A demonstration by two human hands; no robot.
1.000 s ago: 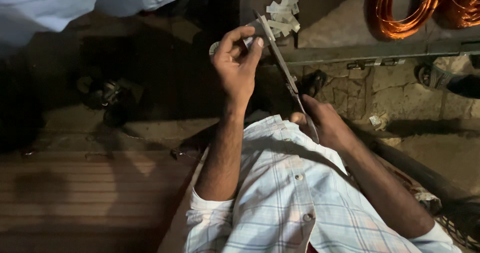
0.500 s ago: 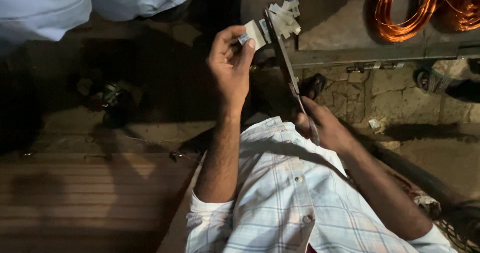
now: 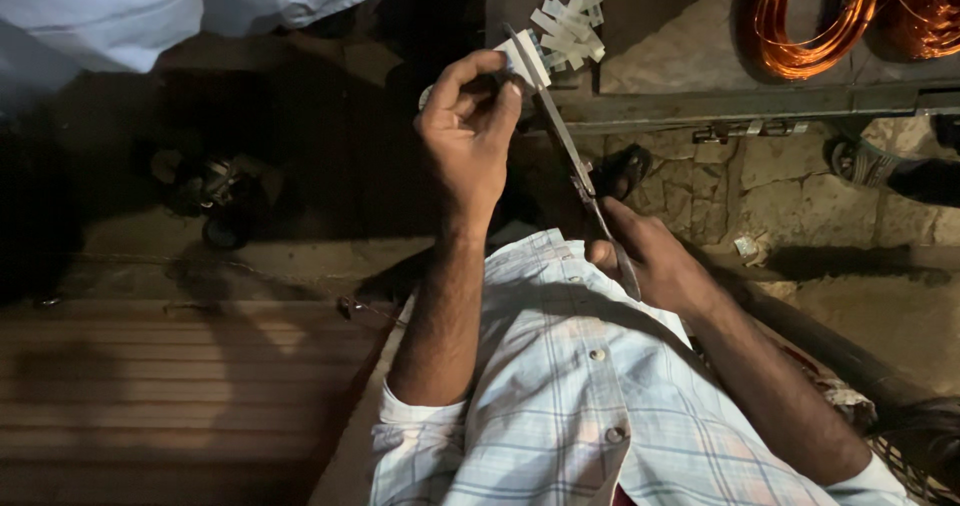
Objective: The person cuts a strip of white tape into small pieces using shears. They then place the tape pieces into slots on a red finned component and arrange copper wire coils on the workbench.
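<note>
The left hand (image 3: 470, 141) is raised in front of the person's chest, its fingers (image 3: 478, 71) pinched on a strip of paper (image 3: 522, 61), and the right hand (image 3: 655, 261) sits lower and to the right, gripping scissors (image 3: 570, 156) whose blades run up to the strip. Beyond the strip, a pile of cut strips (image 3: 568, 21) lies on the desk (image 3: 700, 101), with wire coils (image 3: 840, 16) on it further right. Sandals (image 3: 215, 196) lie on the floor to the left, and a wooden step (image 3: 170, 386) is nearer, at the lower left.
</note>
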